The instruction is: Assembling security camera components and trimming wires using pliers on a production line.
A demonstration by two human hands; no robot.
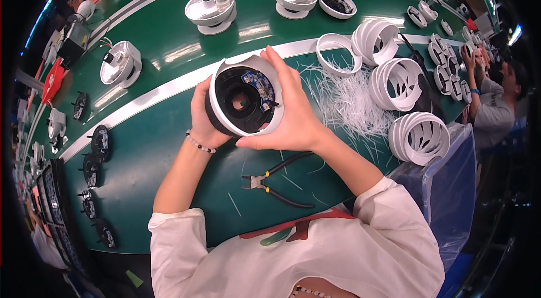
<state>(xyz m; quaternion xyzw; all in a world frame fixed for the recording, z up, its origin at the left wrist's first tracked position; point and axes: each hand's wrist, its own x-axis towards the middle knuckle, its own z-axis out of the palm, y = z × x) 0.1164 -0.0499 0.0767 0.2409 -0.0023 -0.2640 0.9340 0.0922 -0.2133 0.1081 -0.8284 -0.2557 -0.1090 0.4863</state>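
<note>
I grip a white cover (256, 62), black disc (228, 90) inside, between left hand (205, 120) and right hand (296, 111); open pliers (257, 181) lie toward the table's (135, 168) near edge.

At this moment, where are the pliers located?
In the head view, the pliers lie at lower centre on the green tabletop, below the held white housing and left of the right forearm.

White housing (248, 61), black disc (228, 95), blue board (257, 83), green table (141, 157)
</note>
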